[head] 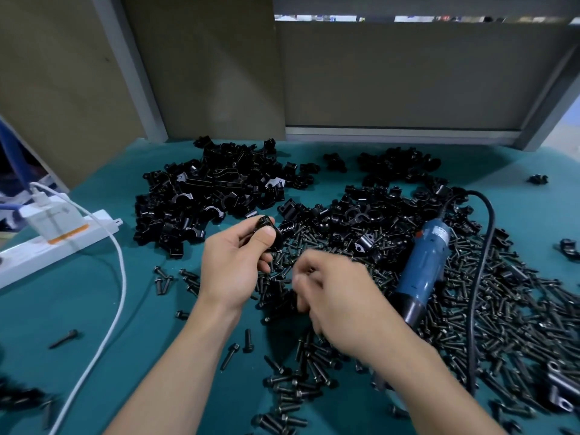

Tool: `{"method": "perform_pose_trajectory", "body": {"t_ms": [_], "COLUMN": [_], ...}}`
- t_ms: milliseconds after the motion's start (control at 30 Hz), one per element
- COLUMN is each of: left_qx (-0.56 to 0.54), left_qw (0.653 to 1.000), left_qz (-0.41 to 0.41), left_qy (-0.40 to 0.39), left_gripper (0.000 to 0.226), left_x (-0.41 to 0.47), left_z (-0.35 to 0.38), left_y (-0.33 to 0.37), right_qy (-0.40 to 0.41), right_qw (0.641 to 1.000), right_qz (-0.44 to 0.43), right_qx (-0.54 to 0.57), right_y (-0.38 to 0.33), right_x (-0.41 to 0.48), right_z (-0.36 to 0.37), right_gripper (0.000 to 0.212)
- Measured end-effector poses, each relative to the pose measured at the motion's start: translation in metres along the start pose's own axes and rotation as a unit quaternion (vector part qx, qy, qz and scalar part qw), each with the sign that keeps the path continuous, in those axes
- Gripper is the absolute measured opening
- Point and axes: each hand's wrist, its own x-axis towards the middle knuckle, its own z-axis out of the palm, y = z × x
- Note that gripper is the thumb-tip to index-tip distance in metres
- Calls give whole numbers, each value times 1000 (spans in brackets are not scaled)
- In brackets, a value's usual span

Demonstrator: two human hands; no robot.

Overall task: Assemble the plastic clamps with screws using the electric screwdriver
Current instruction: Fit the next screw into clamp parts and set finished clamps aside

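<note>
Bench closed in by partitions
A teal-covered table [47, 309] is backed by beige panels [408, 76] held in grey frames [131, 67].

Single head-worn wide-angle view, forward and down, close over the teal tabletop [147, 340].

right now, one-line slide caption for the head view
Left hand holds a black clamp, blurred right hand over the screws, blue screwdriver lying beside.

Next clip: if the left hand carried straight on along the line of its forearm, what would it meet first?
Likely the loose black clamps at the near edge of the middle pile, just beyond the clamp the left hand holds; its height above the table is unclear.
</note>
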Motion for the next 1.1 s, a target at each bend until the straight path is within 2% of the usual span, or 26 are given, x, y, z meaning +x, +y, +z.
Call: {"method": "perform_pose_trajectory", "body": {"t_ms": [67, 167, 233, 300, 433, 667, 767, 1100], "left_qx": [7, 29, 48, 65, 83, 98, 86, 72], "left_qw": [1000, 998, 996, 994, 990, 987, 988, 990], "left_qz": [2, 6, 10, 9, -5, 9, 11, -1], "left_qy": [-18, -51, -72, -91, -113, -127, -124, -121], "left_gripper": [43, 41, 40, 35, 32, 37, 35, 36], "left_x": [-2, -6, -10, -13, -16, -19, -20, -17], "left_z": [2, 5, 8, 11, 16, 16, 17, 15], "left_y": [1, 1, 0, -2, -4, -3, -2, -3], "right_qy": [45, 115, 120, 122, 166, 167, 173, 146], "right_qw": [996, 966, 938, 920, 917, 916, 927, 955], "right_qz": [0, 12, 10, 7, -4, -27, -28, -49], "right_qx": [83, 232, 324, 371, 363, 365, 333, 253], "right_y": [7, 16, 19, 20, 23, 24, 25, 25], "right_x": [5, 10, 10, 11, 14, 15, 15, 16], "right_z": [-11, -24, -27, -29, -28, -23, -22, -23], "right_gripper": [22, 13, 19, 26, 26, 24, 18, 22]}}
